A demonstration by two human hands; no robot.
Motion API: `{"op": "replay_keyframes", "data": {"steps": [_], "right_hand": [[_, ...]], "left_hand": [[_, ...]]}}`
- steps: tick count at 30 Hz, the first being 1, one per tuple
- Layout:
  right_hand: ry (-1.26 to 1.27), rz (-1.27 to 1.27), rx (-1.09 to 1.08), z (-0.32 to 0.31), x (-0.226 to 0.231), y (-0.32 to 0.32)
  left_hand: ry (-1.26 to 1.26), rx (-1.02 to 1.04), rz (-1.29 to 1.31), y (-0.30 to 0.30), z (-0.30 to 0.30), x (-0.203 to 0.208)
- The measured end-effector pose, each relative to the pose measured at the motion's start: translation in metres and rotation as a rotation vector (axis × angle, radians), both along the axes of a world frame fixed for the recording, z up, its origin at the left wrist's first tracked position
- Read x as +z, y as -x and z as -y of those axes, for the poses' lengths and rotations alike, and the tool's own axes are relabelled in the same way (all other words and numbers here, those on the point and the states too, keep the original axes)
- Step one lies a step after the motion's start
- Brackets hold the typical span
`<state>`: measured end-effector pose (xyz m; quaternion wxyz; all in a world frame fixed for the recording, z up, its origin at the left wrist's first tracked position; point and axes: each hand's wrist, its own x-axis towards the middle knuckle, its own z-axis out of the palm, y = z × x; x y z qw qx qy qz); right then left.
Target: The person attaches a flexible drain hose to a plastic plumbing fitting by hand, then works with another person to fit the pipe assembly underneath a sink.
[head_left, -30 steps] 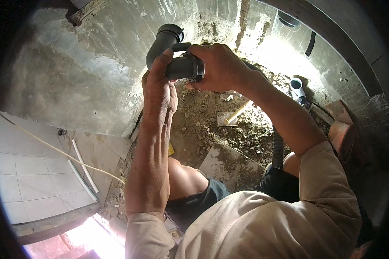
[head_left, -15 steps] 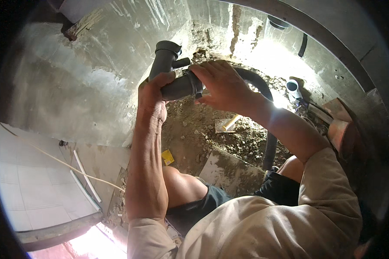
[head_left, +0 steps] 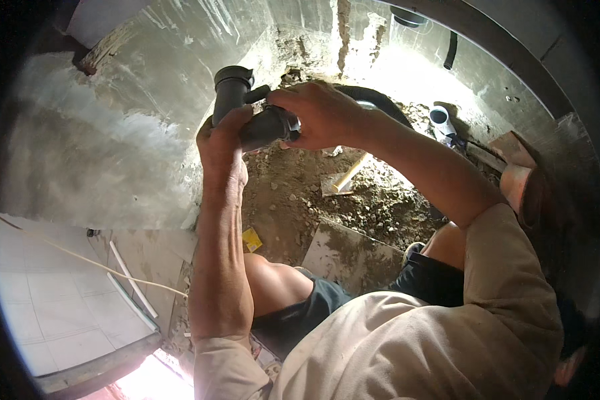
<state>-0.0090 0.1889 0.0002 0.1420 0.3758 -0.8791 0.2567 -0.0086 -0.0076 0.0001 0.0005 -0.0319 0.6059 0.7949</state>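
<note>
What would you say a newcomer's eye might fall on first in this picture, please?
Probably the dark grey pipe fitting, left of upper centre, between the left grip and right grip. Next comes the white glare on the grey wall, right of upper centre. Lower down, a small yellow object stands out on the dirt beside the left forearm.

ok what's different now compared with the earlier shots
The dark pipe fitting has come lower in the view, nearer the person, and more of the black hose shows arching beyond the right arm than at first. The yellow packet has come into fuller view. Nothing was let go: the left hand and right hand both stay on the fitting.
</note>
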Motion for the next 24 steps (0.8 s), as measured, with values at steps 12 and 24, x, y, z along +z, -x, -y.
{"op": "replay_keyframes", "data": {"steps": [12, 24], "right_hand": [[0.129, -0.375, -0.278, 0.031, -0.036, -0.024], [0.034, -0.041, -0.064, 0.029, -0.013, -0.011]], "left_hand": [[0.197, -0.002, 0.145, 0.0, 0.003, 0.005], [0.187, -0.02, 0.047, -0.004, 0.014, 0.005]]}}
